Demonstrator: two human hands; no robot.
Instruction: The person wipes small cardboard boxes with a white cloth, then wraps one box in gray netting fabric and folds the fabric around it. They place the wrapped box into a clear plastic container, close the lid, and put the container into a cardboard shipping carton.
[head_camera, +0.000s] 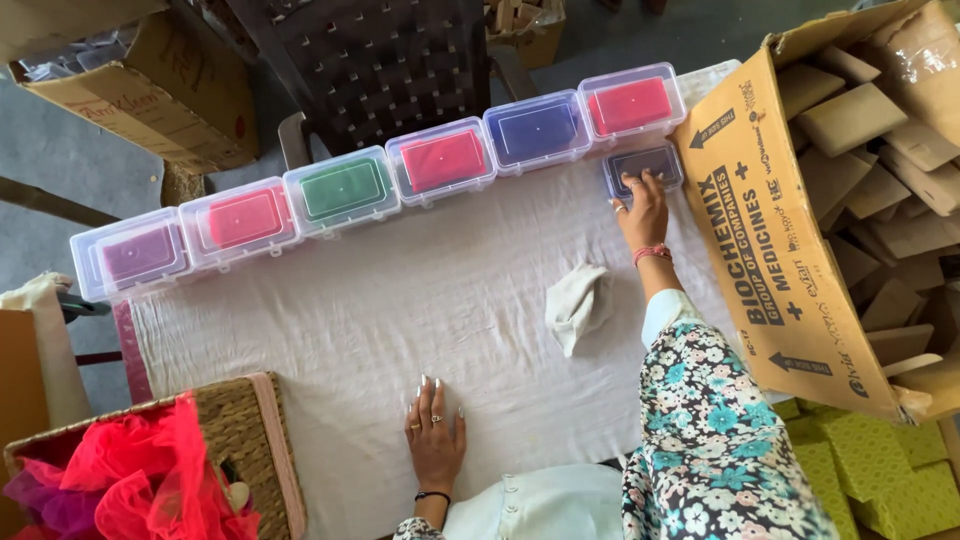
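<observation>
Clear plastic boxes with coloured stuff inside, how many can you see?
7. Six stand in a row: purple, pink, green, red, blue, red. A seventh, dark box, sits under the right hand.

1. Boxes (343, 190): clear plastic, glossy, smooth; coloured matt inserts.
2. Dark box (645, 165): clear plastic lid, glossy.
3. Counter (400, 310): covered in white cloth, matt, slightly creased.
4. Rag (578, 305): pale cloth, crumpled, matt.
5. Carton (775, 230): brown corrugated cardboard, matt, printed.
6. Basket (240, 430): woven wicker, rough.
7. Netting (130, 480): red, sheer, ruffled.
8. Chair (375, 60): dark plastic lattice, matt.
</observation>
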